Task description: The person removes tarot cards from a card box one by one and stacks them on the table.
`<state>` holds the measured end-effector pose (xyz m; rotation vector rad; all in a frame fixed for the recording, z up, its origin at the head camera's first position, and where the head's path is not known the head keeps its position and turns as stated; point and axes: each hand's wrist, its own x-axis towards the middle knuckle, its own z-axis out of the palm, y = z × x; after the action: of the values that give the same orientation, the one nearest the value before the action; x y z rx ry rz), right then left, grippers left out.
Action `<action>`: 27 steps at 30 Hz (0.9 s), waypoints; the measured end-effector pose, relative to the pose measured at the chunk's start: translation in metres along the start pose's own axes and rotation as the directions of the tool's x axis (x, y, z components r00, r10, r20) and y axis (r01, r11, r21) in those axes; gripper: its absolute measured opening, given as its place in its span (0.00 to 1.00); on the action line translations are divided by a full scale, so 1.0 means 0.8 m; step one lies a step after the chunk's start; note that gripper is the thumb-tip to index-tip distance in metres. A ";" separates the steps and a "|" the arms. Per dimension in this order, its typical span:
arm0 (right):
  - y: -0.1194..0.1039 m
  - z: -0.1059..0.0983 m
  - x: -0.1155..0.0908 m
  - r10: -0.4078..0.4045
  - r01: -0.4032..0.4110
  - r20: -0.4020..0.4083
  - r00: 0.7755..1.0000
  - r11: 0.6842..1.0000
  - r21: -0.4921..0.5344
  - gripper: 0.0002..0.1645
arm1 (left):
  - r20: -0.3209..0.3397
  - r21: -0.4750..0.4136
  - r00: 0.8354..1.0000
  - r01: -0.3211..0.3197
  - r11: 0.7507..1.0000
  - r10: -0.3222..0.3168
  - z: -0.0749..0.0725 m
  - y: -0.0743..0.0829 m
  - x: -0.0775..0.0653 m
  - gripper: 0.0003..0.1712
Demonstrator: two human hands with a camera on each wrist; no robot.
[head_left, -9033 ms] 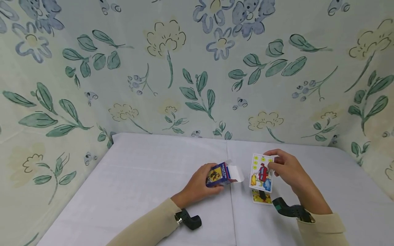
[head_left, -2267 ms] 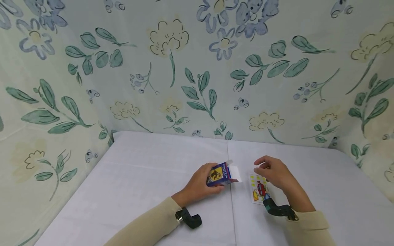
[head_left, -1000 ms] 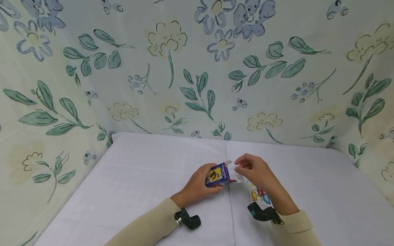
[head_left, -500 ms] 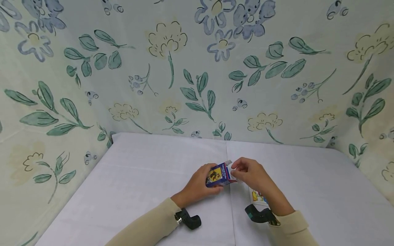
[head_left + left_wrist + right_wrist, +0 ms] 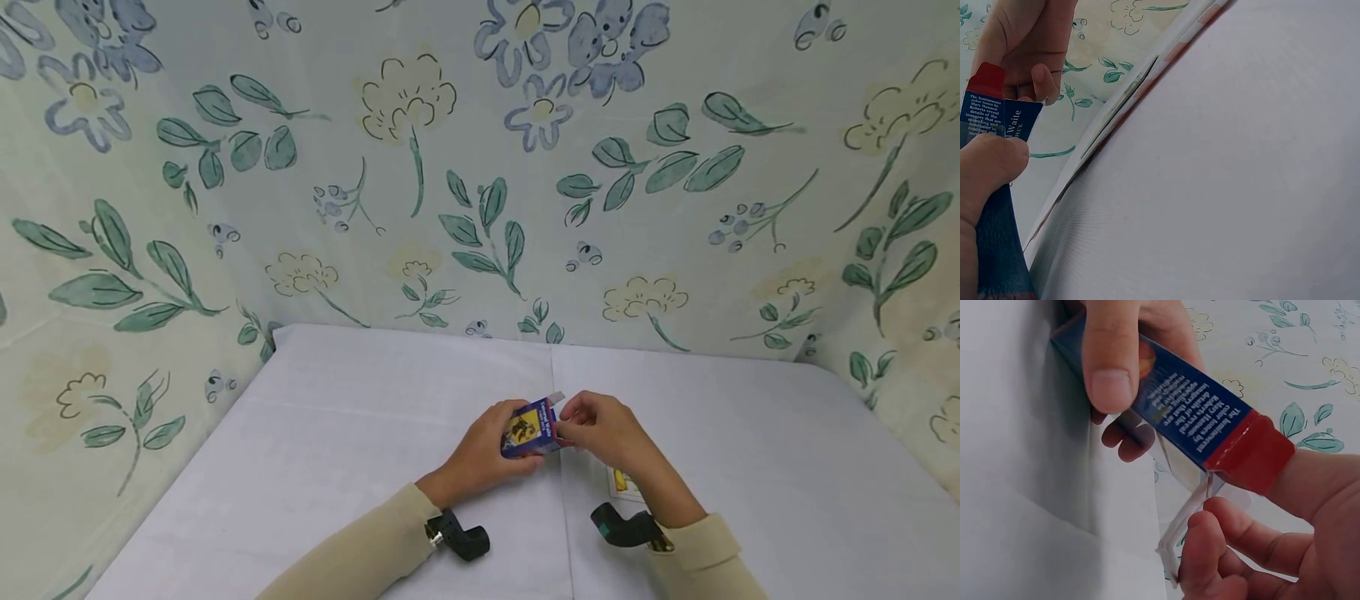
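Observation:
A blue tarot card box (image 5: pixel 527 429) with a yellow picture panel is held by my left hand (image 5: pixel 480 446), thumb on one side and fingers on the other. Its open end faces right. My right hand (image 5: pixel 603 429) is at that end. In the right wrist view, one digit passes behind the box's red side flap (image 5: pixel 1254 453), and curled fingers (image 5: pixel 1204 550) lie beside the white lid flap (image 5: pixel 1179 534). Whether they pinch something inside is hidden. Beneath the right wrist, a tarot card (image 5: pixel 624 485) lies face up, mostly covered.
A white cloth (image 5: pixel 375 392) with a crease (image 5: pixel 567 525) covers the table. Behind it hangs a floral curtain (image 5: pixel 480 167), which continues along both sides. Black camera mounts are on the left wrist (image 5: pixel 459 535) and the right wrist (image 5: pixel 626 525).
A card my right hand held up earlier now lies face up on the table. My right hand has moved left from above it to the box's open end. My left hand has kept its hold.

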<state>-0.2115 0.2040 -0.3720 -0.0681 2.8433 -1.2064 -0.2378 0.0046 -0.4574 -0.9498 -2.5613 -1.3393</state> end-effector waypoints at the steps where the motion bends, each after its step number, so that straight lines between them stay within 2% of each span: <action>1: 0.000 0.001 0.000 0.001 -0.001 -0.002 1.000 1.000 -0.001 0.10 | 0.000 -0.001 1.000 0.000 1.000 0.000 0.000 0.000 0.000 0.42; 14: -0.002 0.012 0.000 0.024 -0.024 -0.053 0.998 1.000 0.006 0.11 | 0.002 0.013 1.000 0.022 1.000 -0.022 0.001 0.002 0.000 0.42; 27: -0.002 0.007 0.000 0.040 -0.041 -0.039 0.998 0.999 -0.033 0.13 | -0.001 0.020 1.000 0.012 1.000 -0.012 0.001 0.001 0.000 0.43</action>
<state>-0.2113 0.1988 -0.3748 0.0113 2.8831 -1.1643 -0.2369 0.0054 -0.4571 -0.9311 -2.5788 -1.3137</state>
